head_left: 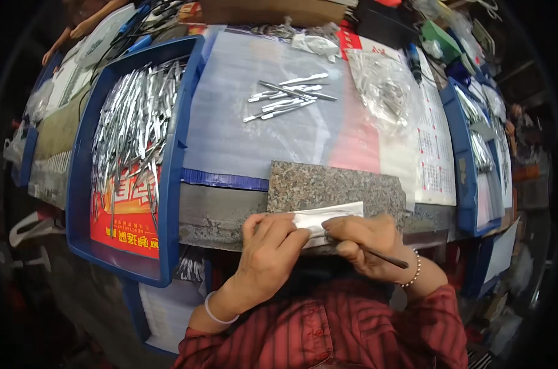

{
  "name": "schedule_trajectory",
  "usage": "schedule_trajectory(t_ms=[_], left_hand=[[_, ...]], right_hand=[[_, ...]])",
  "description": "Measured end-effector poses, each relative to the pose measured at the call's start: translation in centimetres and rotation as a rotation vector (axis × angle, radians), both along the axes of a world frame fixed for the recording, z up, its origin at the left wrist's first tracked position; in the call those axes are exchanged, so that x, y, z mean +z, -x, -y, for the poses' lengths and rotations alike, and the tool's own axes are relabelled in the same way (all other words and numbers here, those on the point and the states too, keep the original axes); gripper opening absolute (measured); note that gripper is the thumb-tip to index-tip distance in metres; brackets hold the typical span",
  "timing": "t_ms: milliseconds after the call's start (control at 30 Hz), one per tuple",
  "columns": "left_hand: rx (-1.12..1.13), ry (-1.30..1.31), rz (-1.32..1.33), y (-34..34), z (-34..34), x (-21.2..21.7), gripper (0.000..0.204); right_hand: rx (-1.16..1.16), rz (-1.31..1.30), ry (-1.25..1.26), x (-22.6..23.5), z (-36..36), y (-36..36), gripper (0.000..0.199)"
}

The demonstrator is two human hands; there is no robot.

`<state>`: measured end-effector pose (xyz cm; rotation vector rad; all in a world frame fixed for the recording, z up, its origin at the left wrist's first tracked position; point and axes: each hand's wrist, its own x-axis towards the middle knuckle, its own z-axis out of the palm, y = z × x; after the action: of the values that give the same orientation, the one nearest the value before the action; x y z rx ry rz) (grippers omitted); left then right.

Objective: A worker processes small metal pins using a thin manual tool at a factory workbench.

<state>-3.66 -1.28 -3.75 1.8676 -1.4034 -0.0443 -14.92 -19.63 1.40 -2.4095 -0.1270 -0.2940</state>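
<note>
Both hands are at the near edge of a speckled granite slab (334, 184), over a folded white cloth or paper strip (346, 211). My left hand (270, 249) closes its fingers on the strip's left part. In my right hand (365, 243) is a slender metal tool (386, 258), its dark end sticking out toward the lower right. The right fingers press against the strip, and the tool's other end is hidden there. Beyond the slab, several similar slender metal tools (288, 95), with bright flat ends, lie in a loose pile on a plastic-covered sheet (230, 135).
On the left, a deep blue tray (183, 117) holds a heap of slender silver tools (134, 111) over red printed paper (125, 234). A crumpled clear plastic bag (383, 86) lies at the back right. Another blue tray (466, 190) with metal pieces stands at the right.
</note>
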Motion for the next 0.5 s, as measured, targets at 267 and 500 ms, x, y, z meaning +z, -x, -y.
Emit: schedule_trajectory(t_ms=[267, 500], left_hand=[[0.113, 0.002, -0.003, -0.6, -2.1, -0.4, 0.02], [0.052, -0.022, -0.018, -1.3, -1.2, 0.0, 0.018]], right_hand=[[-0.097, 0.303, -0.251, 4.7, -3.7, -0.7, 0.025], [-0.026, 0.047, -0.061, 0.5, -2.0, -2.7, 0.02]])
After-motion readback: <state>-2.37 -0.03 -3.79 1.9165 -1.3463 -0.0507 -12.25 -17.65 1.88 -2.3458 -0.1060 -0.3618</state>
